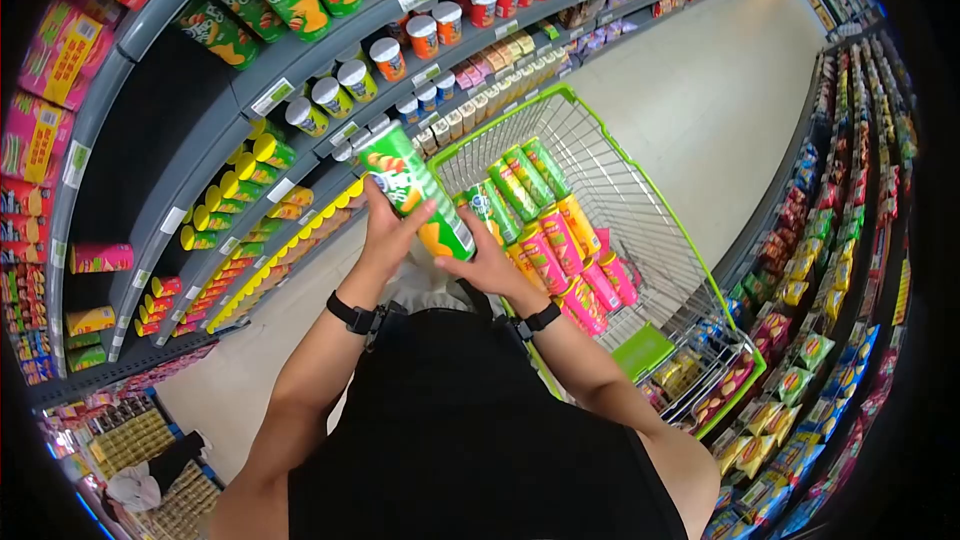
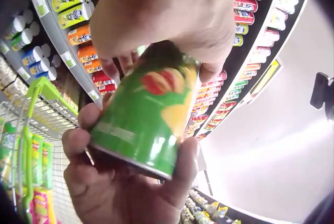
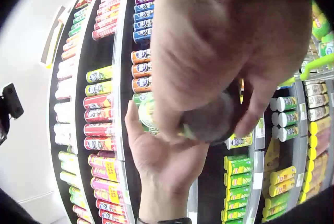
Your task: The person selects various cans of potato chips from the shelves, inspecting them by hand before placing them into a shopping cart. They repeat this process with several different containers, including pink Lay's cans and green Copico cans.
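While hands (image 1: 385, 235) (image 1: 492, 265) hold can (image 1: 413, 185) (green), cart (image 1: 568, 92) contains tubes (image 1: 562, 245)

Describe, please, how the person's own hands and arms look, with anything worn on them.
The left hand and right hand wear no gloves, and no rings show. The arms have no sleeves. Around each wrist is a black band, with a small dark device beside it.
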{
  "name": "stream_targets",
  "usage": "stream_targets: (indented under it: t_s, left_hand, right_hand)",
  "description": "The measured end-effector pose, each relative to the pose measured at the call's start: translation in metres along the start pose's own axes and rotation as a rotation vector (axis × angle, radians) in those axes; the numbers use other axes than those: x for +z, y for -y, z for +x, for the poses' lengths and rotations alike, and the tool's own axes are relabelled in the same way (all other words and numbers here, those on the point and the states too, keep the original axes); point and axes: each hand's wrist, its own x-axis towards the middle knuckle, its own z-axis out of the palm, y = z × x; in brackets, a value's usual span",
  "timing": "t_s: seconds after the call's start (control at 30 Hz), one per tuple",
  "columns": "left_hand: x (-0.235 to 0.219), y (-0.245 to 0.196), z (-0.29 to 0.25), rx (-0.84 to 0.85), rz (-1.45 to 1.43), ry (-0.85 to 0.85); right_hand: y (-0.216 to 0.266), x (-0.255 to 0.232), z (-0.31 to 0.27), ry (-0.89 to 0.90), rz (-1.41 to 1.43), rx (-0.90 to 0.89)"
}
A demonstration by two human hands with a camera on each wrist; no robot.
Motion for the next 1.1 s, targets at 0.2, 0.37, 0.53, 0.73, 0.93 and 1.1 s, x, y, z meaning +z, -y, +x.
stream_targets:
  t_s: [0.2,0.37,0.53,0.73,0.93,1.1]
  left_hand:
    - [0.001,0.001,0.004,-0.051,0.095,-0.137]
    - [-0.011,0.009,0.005,-0.101,-0.071,-0.014]
    - [-0.009,0.012,0.002,-0.149,-0.003,0.137]
    - [-0.014,0.035,0.0,-0.113,0.256,0.033]
    - [-0.051,0.051,-0.006,-0.157,0.342,-0.064]
    - [-0.074,0.056,-0.034,-0.204,0.409,-0.083]
  right_hand:
    - [-0.002,-0.012,0.006,0.116,0.489,-0.132]
    - [-0.014,-0.019,0.004,0.308,1.059,-0.024]
    - [-0.016,-0.02,0.003,0.227,0.703,0.134]
    - [-0.074,-0.039,0.018,0.092,0.186,0.105]
    - [-0.209,-0.07,0.013,-0.463,0.35,0.328]
    - [-0.268,-0.102,0.001,-0.412,-0.058,0.501]
